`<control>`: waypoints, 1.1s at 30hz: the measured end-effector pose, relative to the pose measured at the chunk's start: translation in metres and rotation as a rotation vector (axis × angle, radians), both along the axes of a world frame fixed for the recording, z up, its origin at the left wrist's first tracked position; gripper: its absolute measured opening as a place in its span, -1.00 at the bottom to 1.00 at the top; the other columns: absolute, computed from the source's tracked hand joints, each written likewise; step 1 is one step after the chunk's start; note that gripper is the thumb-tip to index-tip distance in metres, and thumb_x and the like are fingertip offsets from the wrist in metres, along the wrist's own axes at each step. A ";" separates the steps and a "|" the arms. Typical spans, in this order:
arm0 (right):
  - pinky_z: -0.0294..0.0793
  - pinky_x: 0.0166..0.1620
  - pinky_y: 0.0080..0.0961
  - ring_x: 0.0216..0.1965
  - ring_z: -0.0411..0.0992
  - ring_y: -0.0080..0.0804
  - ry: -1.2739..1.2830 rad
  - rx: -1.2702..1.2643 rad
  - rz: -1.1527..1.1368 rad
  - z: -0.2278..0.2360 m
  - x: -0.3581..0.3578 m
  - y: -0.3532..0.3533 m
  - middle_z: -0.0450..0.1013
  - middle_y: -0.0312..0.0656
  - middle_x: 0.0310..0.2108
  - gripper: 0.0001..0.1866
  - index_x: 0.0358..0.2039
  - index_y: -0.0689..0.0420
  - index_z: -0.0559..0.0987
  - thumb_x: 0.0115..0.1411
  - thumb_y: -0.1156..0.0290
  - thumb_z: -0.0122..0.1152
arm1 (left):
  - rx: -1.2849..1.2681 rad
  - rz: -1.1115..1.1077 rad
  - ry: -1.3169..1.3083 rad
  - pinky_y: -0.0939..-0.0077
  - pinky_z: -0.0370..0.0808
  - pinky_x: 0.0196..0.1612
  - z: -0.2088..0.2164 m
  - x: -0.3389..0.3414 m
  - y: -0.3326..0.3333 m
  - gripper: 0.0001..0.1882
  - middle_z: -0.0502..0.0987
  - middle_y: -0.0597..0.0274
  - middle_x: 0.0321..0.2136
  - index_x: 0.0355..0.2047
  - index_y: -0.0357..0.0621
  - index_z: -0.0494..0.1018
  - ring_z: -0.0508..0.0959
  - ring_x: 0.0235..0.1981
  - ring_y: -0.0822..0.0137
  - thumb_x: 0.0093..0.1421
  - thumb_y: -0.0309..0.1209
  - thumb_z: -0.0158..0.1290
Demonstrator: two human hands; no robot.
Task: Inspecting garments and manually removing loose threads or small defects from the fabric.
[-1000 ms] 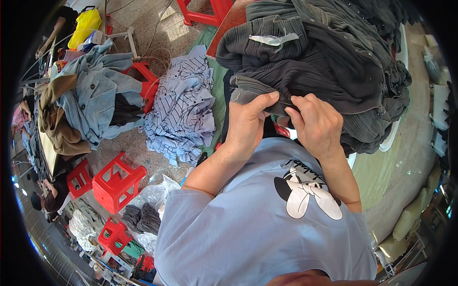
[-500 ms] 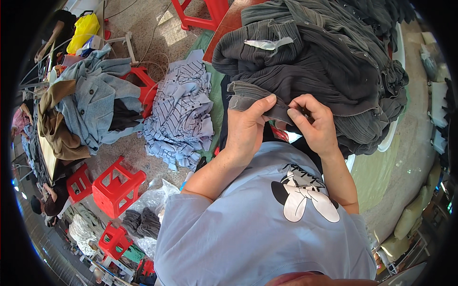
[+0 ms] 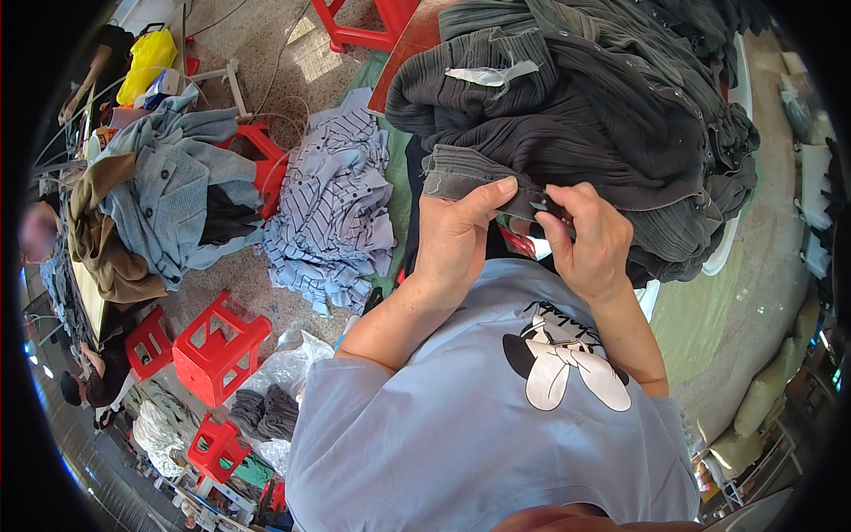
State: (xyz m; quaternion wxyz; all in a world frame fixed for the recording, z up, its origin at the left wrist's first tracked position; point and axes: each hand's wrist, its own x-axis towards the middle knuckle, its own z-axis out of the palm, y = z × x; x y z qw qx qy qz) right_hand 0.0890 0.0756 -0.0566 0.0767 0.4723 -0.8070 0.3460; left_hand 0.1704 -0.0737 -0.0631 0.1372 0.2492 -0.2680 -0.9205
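A heap of dark grey ribbed garments (image 3: pixel 603 133) lies in front of me. My left hand (image 3: pixel 454 235) grips the edge of one dark grey garment (image 3: pixel 470 167), its thumb pressed on top of a band with loose threads. Close to that edge, on the right, is my right hand (image 3: pixel 592 235), thumb and forefinger curled towards each other. A small pale glint shows near its fingertips, too small to name. The lower fingers of both hands are partly hidden. A white strip (image 3: pixel 492 74) rests on the heap, beyond my hands.
Left of the heap lies a pile of blue striped shirts (image 3: pixel 332 204). Further left are a grey-blue cardigan (image 3: pixel 168 168), a brown garment (image 3: pixel 102 239) and a yellow bag (image 3: pixel 149 62). Red stools (image 3: pixel 222 346) stand on the floor, near a clear plastic bag (image 3: pixel 306 359). People work at the far left.
My right hand has shifted slightly right and down, its finger and thumb further apart at the garment's edge. My left hand keeps its hold. The view has shifted a little.
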 end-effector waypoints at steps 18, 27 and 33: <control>0.42 -0.51 -0.48 -0.59 0.51 -0.38 -0.256 0.039 -0.039 0.008 0.001 -0.004 0.51 -0.24 -0.53 -0.78 -0.23 0.16 0.50 0.15 0.43 0.33 | -0.153 0.014 -0.027 0.55 0.52 -0.23 -0.009 0.001 0.006 -0.83 0.60 0.20 -0.38 -0.28 -0.30 0.50 0.59 -0.37 0.44 0.09 -0.66 0.18; 0.41 -0.52 -0.49 -0.60 0.52 -0.37 -0.264 0.036 0.003 0.008 -0.002 -0.005 0.52 -0.24 -0.53 -0.79 -0.23 0.15 0.51 0.15 0.43 0.33 | -0.137 -0.020 -0.002 0.54 0.53 -0.21 -0.010 0.002 0.003 -0.84 0.60 0.18 -0.37 -0.28 -0.32 0.50 0.59 -0.35 0.42 0.10 -0.65 0.16; 0.42 -0.52 -0.48 -0.60 0.52 -0.36 -0.268 0.040 0.012 0.007 -0.002 -0.004 0.52 -0.23 -0.54 -0.81 -0.25 0.16 0.52 0.15 0.44 0.32 | -0.136 -0.028 -0.016 0.54 0.53 -0.20 -0.011 0.003 0.003 -0.85 0.60 0.18 -0.37 -0.28 -0.34 0.50 0.59 -0.34 0.42 0.11 -0.65 0.16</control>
